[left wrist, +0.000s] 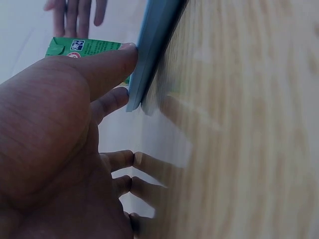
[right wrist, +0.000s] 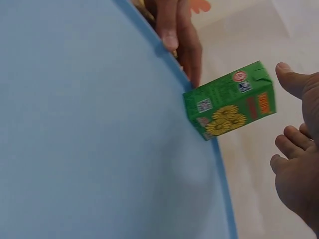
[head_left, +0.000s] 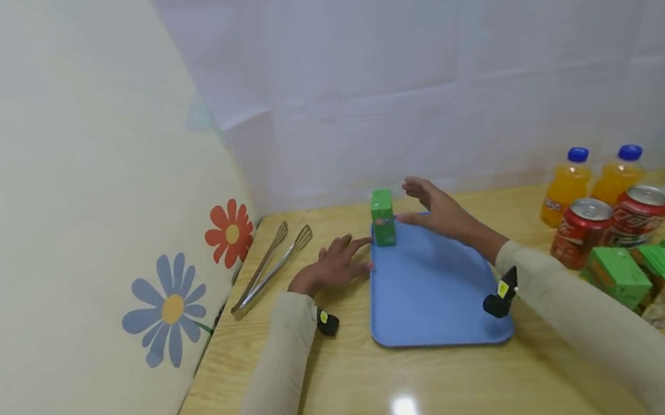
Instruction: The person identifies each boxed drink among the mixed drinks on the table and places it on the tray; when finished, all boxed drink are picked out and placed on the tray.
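Note:
A green drink carton [head_left: 383, 218] with yellow flowers on its side stands upright in the far left corner of a blue tray [head_left: 437, 291]. At the tray's left edge is my left hand [head_left: 335, 265], its thumb and index finger touching the rim and its other fingertips down on the table. Just right of the carton, my right hand [head_left: 438, 214] hovers over the tray's far edge with fingers spread, holding nothing. In the right wrist view a gap separates that hand from the carton [right wrist: 232, 102].
Metal tongs [head_left: 272, 267] lie on the table to the left. On the right stand orange drink bottles [head_left: 568, 188], red cola cans [head_left: 581, 233] and several green cartons [head_left: 618, 277]. White cloth [head_left: 358, 98] hangs behind the table.

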The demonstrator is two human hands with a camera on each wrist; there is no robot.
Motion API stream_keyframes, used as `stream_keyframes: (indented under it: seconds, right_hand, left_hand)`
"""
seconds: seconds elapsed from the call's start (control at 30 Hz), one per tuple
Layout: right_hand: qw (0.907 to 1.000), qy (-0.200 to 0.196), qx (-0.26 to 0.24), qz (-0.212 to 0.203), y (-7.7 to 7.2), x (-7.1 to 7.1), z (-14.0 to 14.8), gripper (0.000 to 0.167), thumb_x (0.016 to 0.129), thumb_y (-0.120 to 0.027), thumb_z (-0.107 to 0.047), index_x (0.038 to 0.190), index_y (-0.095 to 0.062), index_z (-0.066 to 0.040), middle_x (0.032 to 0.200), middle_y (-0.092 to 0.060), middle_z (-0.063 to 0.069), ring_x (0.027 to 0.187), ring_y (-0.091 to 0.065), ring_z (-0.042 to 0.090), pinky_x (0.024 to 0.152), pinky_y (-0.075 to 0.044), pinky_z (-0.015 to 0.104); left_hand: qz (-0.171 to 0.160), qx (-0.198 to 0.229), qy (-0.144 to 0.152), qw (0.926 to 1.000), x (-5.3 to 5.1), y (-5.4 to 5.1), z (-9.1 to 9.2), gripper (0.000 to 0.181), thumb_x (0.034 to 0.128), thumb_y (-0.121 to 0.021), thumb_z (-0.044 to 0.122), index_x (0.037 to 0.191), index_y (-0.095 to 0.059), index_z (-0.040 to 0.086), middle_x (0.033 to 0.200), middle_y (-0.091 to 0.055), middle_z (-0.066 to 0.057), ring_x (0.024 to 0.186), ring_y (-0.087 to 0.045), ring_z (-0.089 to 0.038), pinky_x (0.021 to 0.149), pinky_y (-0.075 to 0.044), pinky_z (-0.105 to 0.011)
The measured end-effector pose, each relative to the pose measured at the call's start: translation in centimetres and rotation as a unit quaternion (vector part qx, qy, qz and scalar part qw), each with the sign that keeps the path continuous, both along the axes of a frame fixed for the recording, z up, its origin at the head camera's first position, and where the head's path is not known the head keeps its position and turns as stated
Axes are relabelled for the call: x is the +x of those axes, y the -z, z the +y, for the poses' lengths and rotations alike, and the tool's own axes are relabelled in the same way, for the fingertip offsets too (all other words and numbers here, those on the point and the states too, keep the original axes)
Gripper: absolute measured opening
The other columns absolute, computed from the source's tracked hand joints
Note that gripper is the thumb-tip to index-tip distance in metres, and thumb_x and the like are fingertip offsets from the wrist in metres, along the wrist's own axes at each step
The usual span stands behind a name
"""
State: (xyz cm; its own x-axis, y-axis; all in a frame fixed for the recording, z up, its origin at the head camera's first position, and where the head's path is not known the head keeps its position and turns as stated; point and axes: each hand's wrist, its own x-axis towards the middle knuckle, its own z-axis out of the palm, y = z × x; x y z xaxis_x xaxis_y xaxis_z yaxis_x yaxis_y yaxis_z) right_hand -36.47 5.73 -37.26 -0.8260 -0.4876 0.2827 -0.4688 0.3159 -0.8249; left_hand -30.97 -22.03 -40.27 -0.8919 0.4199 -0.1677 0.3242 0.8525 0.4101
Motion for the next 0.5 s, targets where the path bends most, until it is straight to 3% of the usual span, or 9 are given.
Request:
stream_keyframes:
  seconds: [0.23,0.5]
  right_hand:
    - [0.9997,-0.001,-0.003,0.025,-3.0,1.4,2.2,0.086,0.093,-0.072,-0.042,0.157,-0.025,-0.009,0.158,-0.035,0.008,0.146,-0.031,0.024,0.118,-0.023,0.041]
    - [0.9999,-0.004,-0.015,0.003,-5.2,4.2,5.9,0.077,0.096,-0.069,-0.041,0.157,-0.029,-0.016,0.157,-0.037,0.001,0.145,-0.032,0.019,0.118,-0.023,0.042]
  left_hand:
    - [-0.003,0.014,0.003,0.9999,-0.2,0.1,-0.1,0.064,0.1057,-0.042,0.05,0.161,-0.021,0.027,0.164,-0.008,-0.024,0.152,-0.001,-0.037,0.114,-0.001,-0.066]
    - [-0.007,0.018,0.006,0.9998,-0.1,-0.2,0.0,0.063,0.1066,-0.042,0.046,0.161,-0.021,0.024,0.164,-0.007,-0.025,0.151,0.0,-0.039,0.114,-0.001,-0.066]
